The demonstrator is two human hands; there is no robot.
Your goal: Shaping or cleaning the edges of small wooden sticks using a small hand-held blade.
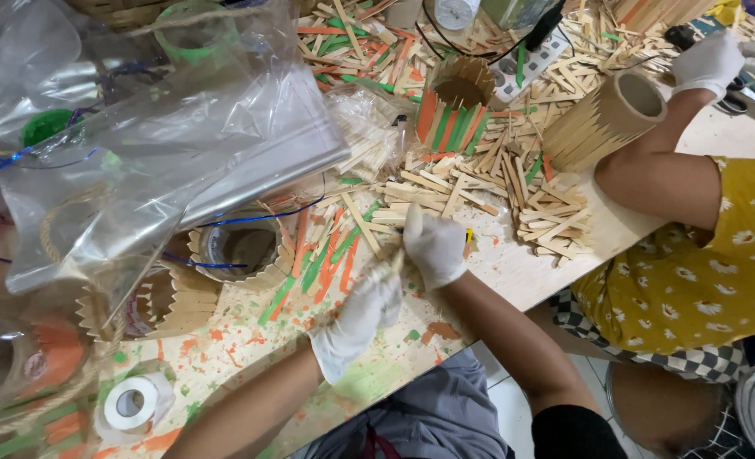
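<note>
My left hand (362, 316), in a white glove, is closed on a plain wooden stick (392, 260) that points up toward my right hand. My right hand (434, 246), also gloved, is closed over a small cutter whose yellow end (468, 234) shows past the fingers. It rests at the edge of a heap of cut wooden sticks (445, 191). Orange and green painted sticks (322, 259) lie just left of both hands on the paint-splattered table (241, 340).
A co-worker in a yellow flowered shirt (692, 272) sits at the right, gloved hands (709, 59) at a stick-clad cardboard tube (607, 119). A stick-covered cup (456, 106), round stick-rimmed containers (241, 246), clear plastic bags (139, 144), a tape roll (131, 404) and a power strip (526, 68) crowd the table.
</note>
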